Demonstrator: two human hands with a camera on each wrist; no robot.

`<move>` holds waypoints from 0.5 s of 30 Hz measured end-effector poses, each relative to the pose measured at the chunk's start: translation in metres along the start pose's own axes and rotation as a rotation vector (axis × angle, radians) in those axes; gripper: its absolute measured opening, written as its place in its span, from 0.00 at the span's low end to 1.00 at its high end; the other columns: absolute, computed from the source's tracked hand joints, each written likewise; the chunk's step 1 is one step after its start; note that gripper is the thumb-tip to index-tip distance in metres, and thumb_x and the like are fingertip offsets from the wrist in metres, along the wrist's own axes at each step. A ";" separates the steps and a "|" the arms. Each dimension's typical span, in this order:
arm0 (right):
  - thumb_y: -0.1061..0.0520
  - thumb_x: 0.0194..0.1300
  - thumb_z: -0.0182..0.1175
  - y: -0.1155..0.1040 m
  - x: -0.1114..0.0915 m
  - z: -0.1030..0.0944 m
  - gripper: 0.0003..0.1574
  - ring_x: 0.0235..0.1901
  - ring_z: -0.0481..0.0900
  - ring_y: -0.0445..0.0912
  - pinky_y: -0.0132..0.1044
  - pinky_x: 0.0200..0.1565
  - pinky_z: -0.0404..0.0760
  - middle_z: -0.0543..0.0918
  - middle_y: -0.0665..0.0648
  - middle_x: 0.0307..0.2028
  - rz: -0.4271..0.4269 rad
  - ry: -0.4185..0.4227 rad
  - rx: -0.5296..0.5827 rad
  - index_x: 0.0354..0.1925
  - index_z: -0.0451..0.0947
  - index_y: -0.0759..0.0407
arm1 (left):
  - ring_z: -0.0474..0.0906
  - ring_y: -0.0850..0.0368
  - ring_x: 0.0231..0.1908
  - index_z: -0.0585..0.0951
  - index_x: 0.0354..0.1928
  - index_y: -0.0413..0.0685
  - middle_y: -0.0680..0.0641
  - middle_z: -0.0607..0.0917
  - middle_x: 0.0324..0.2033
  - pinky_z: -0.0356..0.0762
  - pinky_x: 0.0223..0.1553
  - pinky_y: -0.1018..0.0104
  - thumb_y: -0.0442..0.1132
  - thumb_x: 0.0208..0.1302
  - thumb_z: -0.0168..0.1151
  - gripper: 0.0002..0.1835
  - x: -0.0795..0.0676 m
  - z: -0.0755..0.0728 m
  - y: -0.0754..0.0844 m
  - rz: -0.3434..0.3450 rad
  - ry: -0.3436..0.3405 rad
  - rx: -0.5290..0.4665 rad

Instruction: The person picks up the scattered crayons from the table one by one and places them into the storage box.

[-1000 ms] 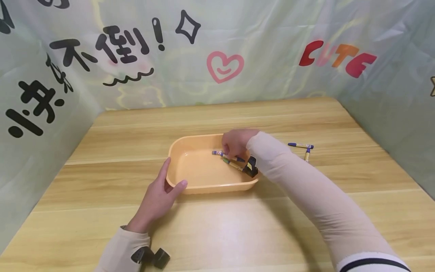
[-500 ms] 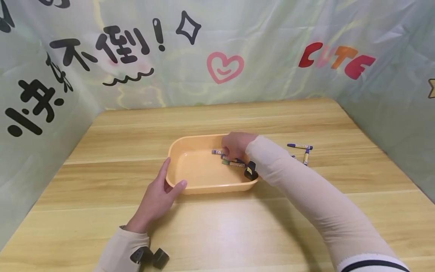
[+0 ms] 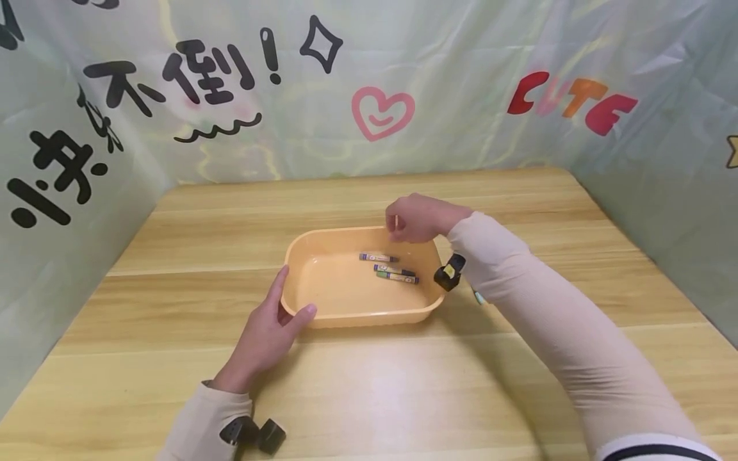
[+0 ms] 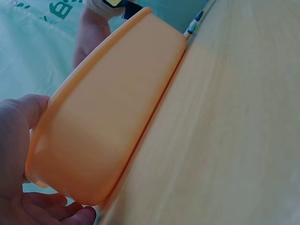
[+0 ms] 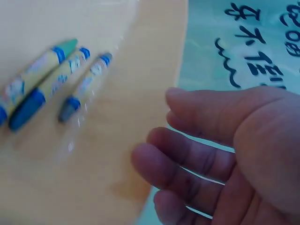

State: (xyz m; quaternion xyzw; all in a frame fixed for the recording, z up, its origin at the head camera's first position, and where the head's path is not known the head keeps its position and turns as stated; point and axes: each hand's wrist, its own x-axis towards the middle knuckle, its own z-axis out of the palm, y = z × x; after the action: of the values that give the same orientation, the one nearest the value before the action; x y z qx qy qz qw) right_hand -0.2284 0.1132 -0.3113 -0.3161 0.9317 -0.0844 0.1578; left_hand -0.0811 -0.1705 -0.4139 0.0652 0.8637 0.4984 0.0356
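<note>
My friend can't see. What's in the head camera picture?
A left hand grips an orange tray on a wooden table. Three crayons lie inside, and a right hand hovers by its far right corner.

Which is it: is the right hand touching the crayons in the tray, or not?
Apart. The right wrist view shows a bare stretch of tray between the right hand and all three crayons.

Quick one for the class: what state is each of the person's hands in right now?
Left hand: holding the orange tray at its left end.
Right hand: open, fingers loosely bent, holding nothing.
</note>
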 end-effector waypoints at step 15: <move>0.56 0.68 0.59 0.084 -0.055 -0.009 0.08 0.27 0.81 0.46 0.45 0.35 0.80 0.83 0.58 0.33 0.185 0.072 0.088 0.38 0.77 0.61 | 0.71 0.45 0.61 0.43 0.77 0.49 0.34 0.64 0.68 0.73 0.58 0.56 0.51 0.67 0.62 0.48 0.001 0.000 -0.001 0.008 0.000 0.000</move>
State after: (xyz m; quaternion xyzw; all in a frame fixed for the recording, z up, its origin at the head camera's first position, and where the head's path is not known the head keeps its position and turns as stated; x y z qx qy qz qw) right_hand -0.2375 0.2131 -0.3115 -0.2183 0.9573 -0.1218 0.1451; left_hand -0.0820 -0.1706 -0.4148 0.0686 0.8635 0.4985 0.0335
